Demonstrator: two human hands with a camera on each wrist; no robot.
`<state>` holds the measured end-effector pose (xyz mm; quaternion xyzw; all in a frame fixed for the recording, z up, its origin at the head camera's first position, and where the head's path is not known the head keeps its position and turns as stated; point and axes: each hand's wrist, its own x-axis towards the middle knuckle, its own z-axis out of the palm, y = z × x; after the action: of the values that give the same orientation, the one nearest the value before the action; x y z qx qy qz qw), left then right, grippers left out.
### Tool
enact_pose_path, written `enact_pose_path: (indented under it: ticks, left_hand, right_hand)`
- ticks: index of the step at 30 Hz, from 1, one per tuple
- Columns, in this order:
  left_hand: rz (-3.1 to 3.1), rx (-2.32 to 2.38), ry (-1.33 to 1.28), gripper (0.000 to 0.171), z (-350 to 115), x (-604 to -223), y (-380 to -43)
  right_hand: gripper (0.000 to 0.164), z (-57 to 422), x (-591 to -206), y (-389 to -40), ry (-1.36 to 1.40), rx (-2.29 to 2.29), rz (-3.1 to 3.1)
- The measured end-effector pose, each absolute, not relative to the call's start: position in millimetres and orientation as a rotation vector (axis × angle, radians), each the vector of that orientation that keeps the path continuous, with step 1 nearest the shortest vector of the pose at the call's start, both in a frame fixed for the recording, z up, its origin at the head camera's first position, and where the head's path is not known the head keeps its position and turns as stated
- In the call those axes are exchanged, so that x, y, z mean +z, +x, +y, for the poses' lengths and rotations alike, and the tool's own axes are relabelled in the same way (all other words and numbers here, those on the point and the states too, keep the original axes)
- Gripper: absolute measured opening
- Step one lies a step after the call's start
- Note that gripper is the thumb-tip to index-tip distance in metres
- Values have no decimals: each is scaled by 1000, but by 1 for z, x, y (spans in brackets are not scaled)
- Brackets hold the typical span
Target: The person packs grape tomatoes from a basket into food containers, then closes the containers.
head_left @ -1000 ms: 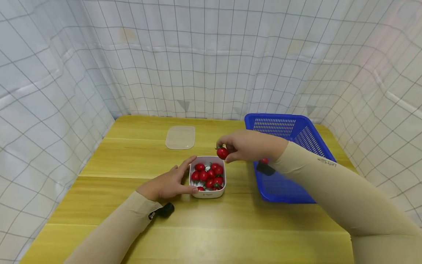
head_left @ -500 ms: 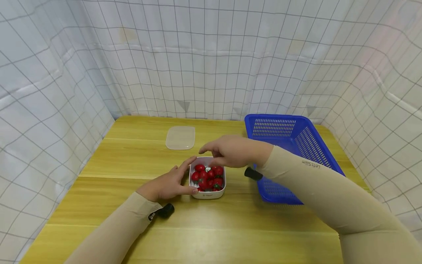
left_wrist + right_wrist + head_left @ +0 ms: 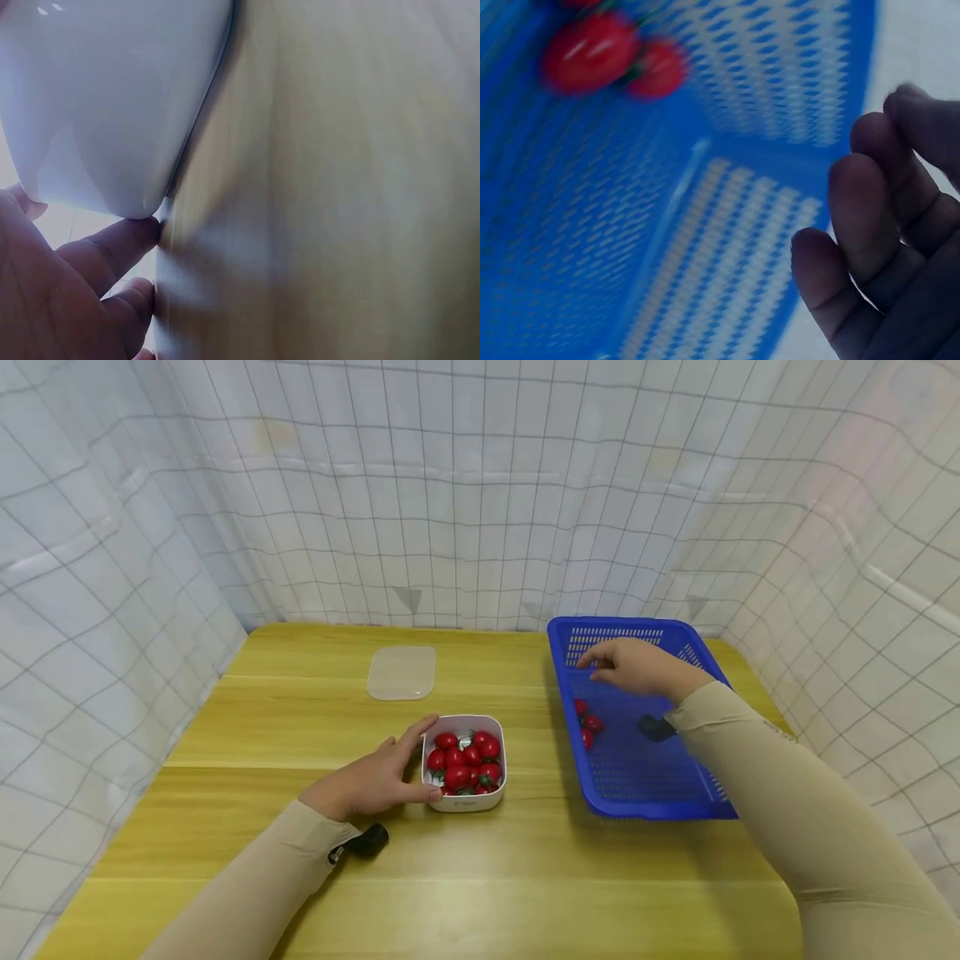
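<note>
A white square container [image 3: 465, 804] filled with several small red tomatoes [image 3: 457, 776] stands on the wooden table. At its left side my left hand [image 3: 372, 781] steadies it, thumb and forefinger spread along the wall; fingers [image 3: 112, 251] touch the white wall in the left wrist view. Over the blue basket [image 3: 660, 810] hovers my right hand [image 3: 637, 666], holding nothing, its fingers loosely bent. Inside the basket, against its left wall, lie several cherry tomatoes [image 3: 592, 723], also visible in the right wrist view as red tomatoes [image 3: 592, 52] with green stems.
A translucent flat lid [image 3: 402, 673] lies on the table [image 3: 300, 718] behind the container. White gridded sheeting [image 3: 480, 510] encloses the table at the back and both sides. A black wrist camera [image 3: 369, 841] sits under the left wrist, near the tabletop.
My right hand first brought a tomato to the white container and released it there, then swung right, over the blue basket. The left hand stayed at the container. The head view shifted slightly.
</note>
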<state>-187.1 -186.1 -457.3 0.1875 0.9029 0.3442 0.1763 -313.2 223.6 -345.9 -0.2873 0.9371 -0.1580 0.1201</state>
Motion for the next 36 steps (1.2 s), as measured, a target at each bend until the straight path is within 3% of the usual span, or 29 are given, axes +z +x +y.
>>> enact_pose_path:
  ticks: [10, 17, 26, 36]
  left_hand:
    - [2551, 968, 509, 108, -185, -461, -185]
    - [2569, 950, 522, 107, -184, -458, -186]
    - [2556, 957, 519, 108, -181, -454, -185]
    - [2557, 961, 511, 107, -182, -455, -185]
  right_hand:
    - [31, 249, -389, -328, -866, -404, 2588]
    - [27, 251, -393, -329, -830, -439, 2544]
    - [39, 251, -403, -332, -856, -422, 2430]
    - [38, 248, -409, -334, -796, -416, 2430]
